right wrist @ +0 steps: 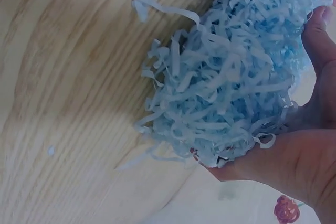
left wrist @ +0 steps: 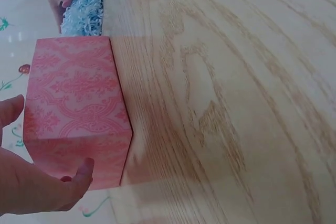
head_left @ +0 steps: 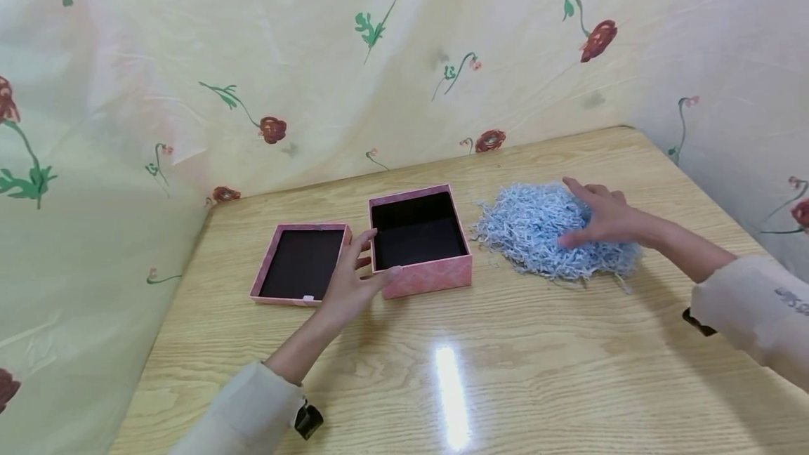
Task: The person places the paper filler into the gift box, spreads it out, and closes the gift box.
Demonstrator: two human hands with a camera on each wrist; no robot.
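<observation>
With the left hand [head_left: 350, 285] steadying the open pink box [head_left: 420, 239] on the counter [head_left: 505, 371], the right hand [head_left: 603, 220] lies spread on the blue paper shred [head_left: 537, 230] just right of the box, which next needs gathering.

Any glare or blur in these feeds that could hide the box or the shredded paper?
Head view: a bright glare streak on the table, clear of the box and shredded paper. Left wrist view: sharp on the box, left hand soft. Right wrist view: paper crisp, right hand slightly blurred.
</observation>
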